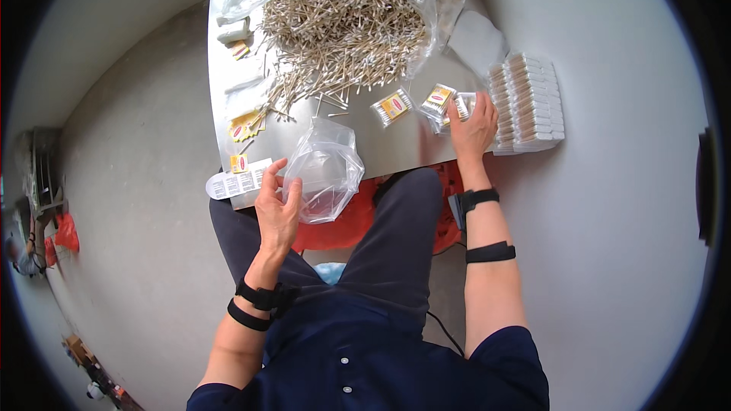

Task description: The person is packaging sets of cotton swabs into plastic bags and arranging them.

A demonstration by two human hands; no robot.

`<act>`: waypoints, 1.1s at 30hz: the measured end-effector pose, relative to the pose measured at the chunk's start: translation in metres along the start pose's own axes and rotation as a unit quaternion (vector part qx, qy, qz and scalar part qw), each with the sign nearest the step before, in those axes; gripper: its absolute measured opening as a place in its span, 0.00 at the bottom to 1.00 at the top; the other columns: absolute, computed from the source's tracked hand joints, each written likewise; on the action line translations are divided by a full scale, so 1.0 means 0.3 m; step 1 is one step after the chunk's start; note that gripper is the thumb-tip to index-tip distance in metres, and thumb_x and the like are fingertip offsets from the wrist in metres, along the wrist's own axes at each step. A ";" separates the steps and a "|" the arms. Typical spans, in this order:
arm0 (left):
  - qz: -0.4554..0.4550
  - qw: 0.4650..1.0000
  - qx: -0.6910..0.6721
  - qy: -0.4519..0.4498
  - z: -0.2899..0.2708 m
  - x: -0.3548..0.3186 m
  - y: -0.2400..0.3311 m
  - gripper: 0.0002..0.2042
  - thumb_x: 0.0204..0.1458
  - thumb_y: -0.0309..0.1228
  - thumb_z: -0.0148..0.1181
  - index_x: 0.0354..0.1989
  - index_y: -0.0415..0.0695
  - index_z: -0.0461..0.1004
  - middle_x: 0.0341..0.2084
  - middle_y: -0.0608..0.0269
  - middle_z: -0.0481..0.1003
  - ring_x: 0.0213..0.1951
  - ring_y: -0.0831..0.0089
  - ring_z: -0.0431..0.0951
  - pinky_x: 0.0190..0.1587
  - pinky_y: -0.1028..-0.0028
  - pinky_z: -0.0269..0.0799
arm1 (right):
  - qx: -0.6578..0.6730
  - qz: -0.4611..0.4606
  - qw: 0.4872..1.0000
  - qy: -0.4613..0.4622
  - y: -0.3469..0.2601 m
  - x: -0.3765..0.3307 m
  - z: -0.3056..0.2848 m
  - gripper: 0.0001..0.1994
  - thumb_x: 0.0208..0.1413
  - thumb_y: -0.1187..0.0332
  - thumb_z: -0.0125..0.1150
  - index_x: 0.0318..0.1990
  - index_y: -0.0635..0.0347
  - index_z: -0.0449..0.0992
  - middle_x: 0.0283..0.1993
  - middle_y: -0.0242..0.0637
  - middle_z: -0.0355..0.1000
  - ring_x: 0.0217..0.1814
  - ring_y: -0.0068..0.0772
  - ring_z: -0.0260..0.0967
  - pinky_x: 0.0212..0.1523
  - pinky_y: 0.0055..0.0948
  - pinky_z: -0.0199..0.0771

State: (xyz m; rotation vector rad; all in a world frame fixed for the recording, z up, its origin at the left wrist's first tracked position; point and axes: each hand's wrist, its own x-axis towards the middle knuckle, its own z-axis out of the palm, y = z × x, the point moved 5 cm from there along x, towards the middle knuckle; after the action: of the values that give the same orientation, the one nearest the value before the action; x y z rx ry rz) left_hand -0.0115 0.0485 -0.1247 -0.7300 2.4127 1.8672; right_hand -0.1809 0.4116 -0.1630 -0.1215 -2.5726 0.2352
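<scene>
A clear plastic bag [329, 164] lies at the table's front edge, its mouth hanging over my lap. Beside it is my left hand [277, 209], fingers apart and holding nothing; the thumb overlaps the bag's edge. At the right, my right hand [475, 129] has thumb and fingers around a small pack of cotton swabs [455, 113] with a yellow label. Another labelled pack [439, 97] lies against it, and a separate pack [393, 107] sits to the left. My fingers partly hide the gripped pack.
A large heap of loose cotton swabs [343, 19] covers the far table, with clear plastic film [438, 7] along its right. Stacked bundles of swabs [525, 103] stand at the right wall. Yellow label cards [245, 128] and a white printed strip [240, 180] lie at the left edge.
</scene>
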 end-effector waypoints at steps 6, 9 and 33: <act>0.030 0.998 0.038 0.036 -0.005 -0.011 -0.010 0.18 0.57 0.28 0.59 0.56 0.42 0.70 0.25 0.68 0.66 0.23 0.81 0.68 0.27 0.77 0.67 | 0.095 -0.036 0.969 -0.227 -0.330 -0.067 0.097 0.25 0.46 0.59 0.72 0.49 0.59 0.69 0.48 0.46 0.71 0.51 0.50 0.70 0.47 0.44 0.74; 0.030 0.998 0.020 0.058 -0.022 -0.011 -0.047 0.18 0.56 0.30 0.60 0.55 0.42 0.70 0.23 0.66 0.65 0.23 0.78 0.68 0.28 0.74 0.67 | 0.030 0.057 0.952 -0.298 -0.382 -0.095 0.147 0.31 0.39 0.57 0.77 0.50 0.58 0.68 0.48 0.46 0.69 0.52 0.50 0.70 0.48 0.44 0.75; 0.012 0.986 -0.147 -0.073 0.148 -0.154 0.078 0.20 0.56 0.25 0.56 0.58 0.34 0.68 0.32 0.64 0.77 0.29 0.85 0.72 0.31 0.80 0.71 | 0.350 0.158 0.816 -0.432 -0.570 -0.548 0.281 0.20 0.65 0.54 0.51 0.54 0.59 0.73 0.34 0.29 0.70 0.30 0.28 0.66 0.31 0.29 0.72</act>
State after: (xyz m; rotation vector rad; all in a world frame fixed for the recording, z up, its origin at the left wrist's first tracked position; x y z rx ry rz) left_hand 0.0090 0.1099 -0.1033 -0.5501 2.0937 2.2295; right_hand -0.0933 0.2099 -0.2855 -0.1935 -3.0852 1.6793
